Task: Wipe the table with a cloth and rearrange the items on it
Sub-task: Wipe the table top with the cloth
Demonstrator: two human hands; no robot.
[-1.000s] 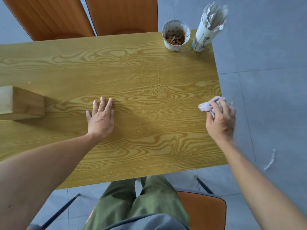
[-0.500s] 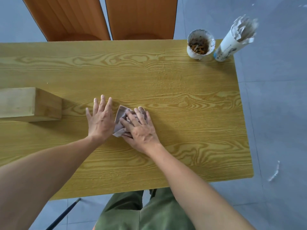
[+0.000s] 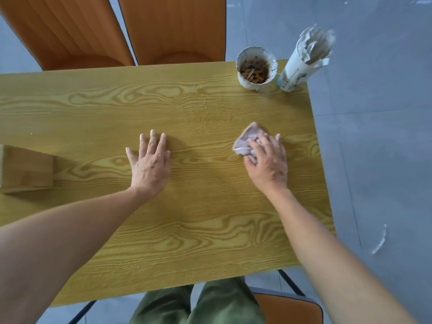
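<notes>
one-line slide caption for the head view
Right hand presses a cloth on the wooden table; left hand rests flat.

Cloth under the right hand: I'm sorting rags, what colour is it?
Pale pinkish-lilac crumpled cloth, plain; seen in the head view.

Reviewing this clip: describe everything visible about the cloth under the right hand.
The cloth is a small, pale pinkish-grey rag, soft and crumpled as it looks, bunched rather than spread flat. It lies on the wooden table toward its right side, nearer the person than the cup of cigarette butts. The right hand presses on it palm down, fingers covering its near part; one pointed corner sticks out beyond the fingertips. The left hand lies apart from it.
</notes>
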